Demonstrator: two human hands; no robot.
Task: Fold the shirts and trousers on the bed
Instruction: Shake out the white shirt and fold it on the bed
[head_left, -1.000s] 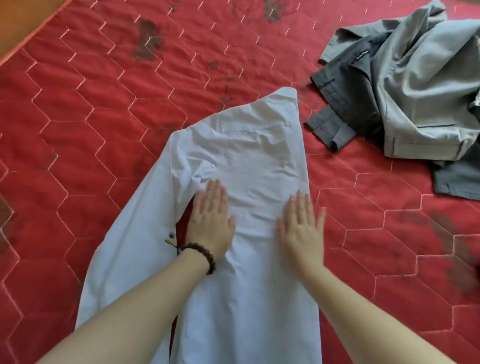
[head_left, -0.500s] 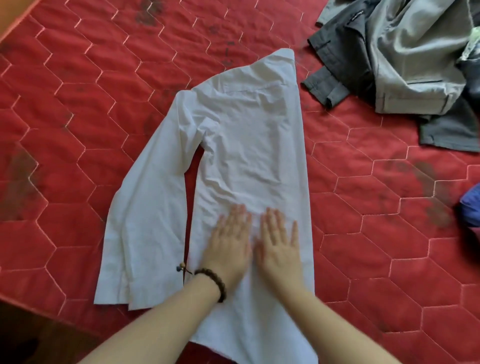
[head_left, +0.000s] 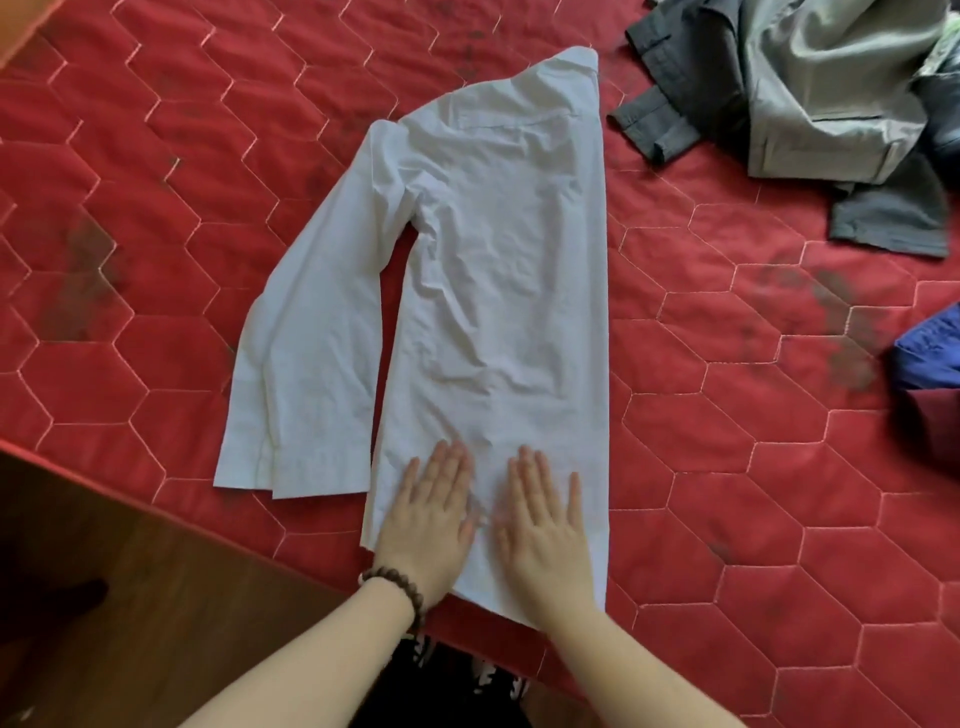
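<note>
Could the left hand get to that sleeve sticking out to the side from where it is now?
Probably yes. The left hand lies flat on the white shirt near its hem, and the sleeve lies spread just beside it with only bare red bedcover around, nothing on top.

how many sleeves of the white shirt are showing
1. One sleeve lies flat, stretched out left of the white shirt body, its cuff near the bed's edge. The other may be folded under the body, out of sight.

Creased matt white cloth shirt (head_left: 498, 270) on a quilted red fabric bed cover (head_left: 156, 156); dark wooden floor (head_left: 130, 597).
</note>
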